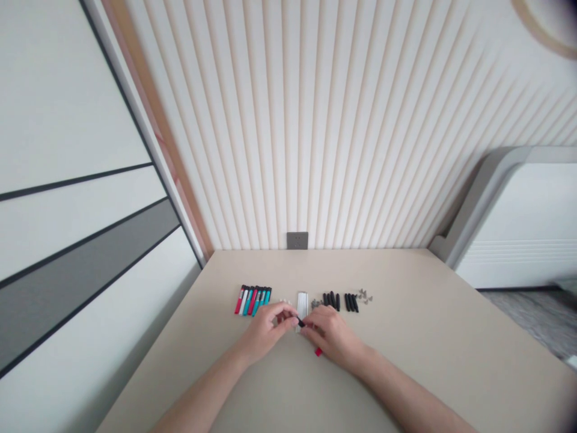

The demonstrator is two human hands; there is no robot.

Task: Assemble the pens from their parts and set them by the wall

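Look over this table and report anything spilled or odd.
Nothing spilled or damaged. The red, white and teal pens, white tubes and black caps lie in neat groups on the beige table; only the small grey metal bits sit scattered. Left hand and right hand pinch a small black part; a red piece pokes from under the right.

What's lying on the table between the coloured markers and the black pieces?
Head view: a bundle of white rods, tiny pale bits on its left, grey bits on its right.
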